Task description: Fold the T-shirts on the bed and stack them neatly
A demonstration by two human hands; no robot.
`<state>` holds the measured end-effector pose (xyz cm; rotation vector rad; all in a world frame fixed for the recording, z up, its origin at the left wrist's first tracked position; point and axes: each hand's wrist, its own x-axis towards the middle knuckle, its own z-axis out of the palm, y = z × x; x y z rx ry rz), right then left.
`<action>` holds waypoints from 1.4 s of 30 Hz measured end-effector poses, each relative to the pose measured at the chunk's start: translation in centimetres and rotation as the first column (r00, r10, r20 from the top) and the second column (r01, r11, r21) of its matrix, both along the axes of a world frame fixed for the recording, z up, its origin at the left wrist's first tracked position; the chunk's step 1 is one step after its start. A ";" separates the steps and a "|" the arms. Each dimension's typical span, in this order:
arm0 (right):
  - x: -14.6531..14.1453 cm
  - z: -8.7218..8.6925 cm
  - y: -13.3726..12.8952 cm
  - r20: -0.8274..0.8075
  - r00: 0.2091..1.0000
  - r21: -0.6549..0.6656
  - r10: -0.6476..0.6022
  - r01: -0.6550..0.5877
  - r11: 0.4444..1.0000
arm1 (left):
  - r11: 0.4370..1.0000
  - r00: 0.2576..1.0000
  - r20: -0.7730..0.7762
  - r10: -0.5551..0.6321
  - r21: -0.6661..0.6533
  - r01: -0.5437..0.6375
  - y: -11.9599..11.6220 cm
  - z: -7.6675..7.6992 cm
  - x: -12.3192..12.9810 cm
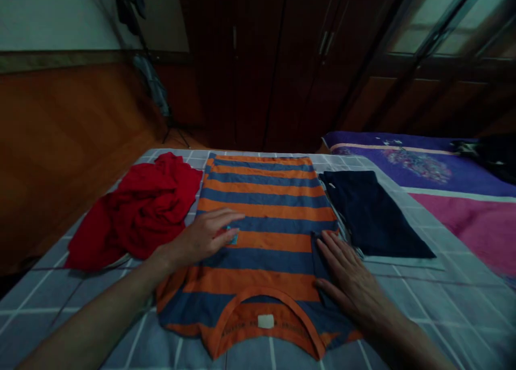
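Note:
An orange and blue striped T-shirt [266, 240] lies spread out in front of me, its neckline with a white label nearest to me. My left hand [209, 233] is over the left part of the shirt beside a small light-blue patch; its fingers are stretched apart and hold nothing. On the right side of the shirt my right hand [346, 273] rests flat with fingers extended, near the right sleeve, which looks folded inward over the body. Part of that sleeve is hidden beneath the hand.
A crumpled red cloth [149, 209] lies to the left. On the right are folded dark navy garments [374, 214]. All rest on a grey checked sheet [435, 311]. Beyond stand a purple and pink bedspread [403, 160], a dark wardrobe [262, 64] and a clothes stand [151, 80].

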<state>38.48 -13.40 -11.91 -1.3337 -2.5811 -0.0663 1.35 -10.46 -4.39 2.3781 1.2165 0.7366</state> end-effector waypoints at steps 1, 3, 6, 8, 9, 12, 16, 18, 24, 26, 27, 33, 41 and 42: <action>0.3 -0.2 0.0 -0.009 1.000 0.022 0.020 -0.019 1.000 | 0.995 0.995 0.017 0.095 0.022 -0.096 -0.2 1.0 -1.2; 0.6 -0.3 0.2 -0.018 0.998 0.067 0.056 -0.055 0.996 | 0.955 0.957 0.030 0.289 0.058 -0.291 -1.3 2.4 -3.6; -0.6 0.2 0.5 -0.015 0.996 0.103 0.090 -0.088 0.991 | 0.855 0.854 -0.023 0.519 0.025 -0.518 -3.8 1.9 -6.6; -2.8 1.4 0.4 -0.035 0.987 0.084 0.156 -0.153 0.985 | 0.800 0.799 -0.096 0.594 -0.041 -0.599 -5.5 0.4 -7.6; -4.3 2.1 0.2 -0.052 0.976 0.051 0.212 -0.210 0.976 | 0.783 0.784 -0.134 0.606 -0.075 -0.618 -6.3 -0.6 -7.9; -9.7 4.6 -0.5 -0.111 0.898 -0.114 0.427 -0.438 0.892 | 0.751 0.760 -0.209 0.616 -0.134 -0.646 -7.7 -2.8 -7.5; -16.1 6.1 -1.4 -0.195 0.730 -0.338 0.655 -0.677 0.654 | 0.698 0.714 -0.217 0.666 -0.157 -0.699 -7.9 -3.2 -6.4; -17.9 5.7 -1.6 -0.242 0.673 -0.412 0.699 -0.723 0.554 | 0.698 0.722 -0.125 0.681 -0.188 -0.691 -8.0 -3.0 -6.4; -18.3 3.8 -2.0 -0.288 0.645 -0.464 0.708 -0.740 0.486 | 0.551 0.410 0.372 0.833 -0.496 -0.671 -9.1 -3.9 -7.0; -18.0 3.7 -2.1 -0.288 0.639 -0.452 0.713 -0.747 0.487 | 0.524 0.298 0.443 0.846 -0.581 -0.623 -9.4 -4.5 -6.8; -17.9 3.7 -2.2 -0.287 0.640 -0.443 0.713 -0.748 0.493 | 0.522 0.272 0.459 0.846 -0.608 -0.598 -9.4 -4.6 -6.5; -17.9 3.9 -2.2 -0.281 0.639 -0.429 0.716 -0.751 0.502 | 0.567 0.351 0.462 0.815 -0.761 -0.315 -9.5 -3.6 -5.3; -18.0 3.9 -2.2 -0.281 0.638 -0.419 0.717 -0.754 0.506 | 0.666 0.032 0.688 0.725 -0.689 -0.288 -10.6 -2.3 -5.8; -18.1 3.8 -2.2 -0.281 0.639 -0.420 0.716 -0.753 0.507 | 0.662 0.030 0.686 0.727 -0.689 -0.296 -10.7 -2.3 -5.9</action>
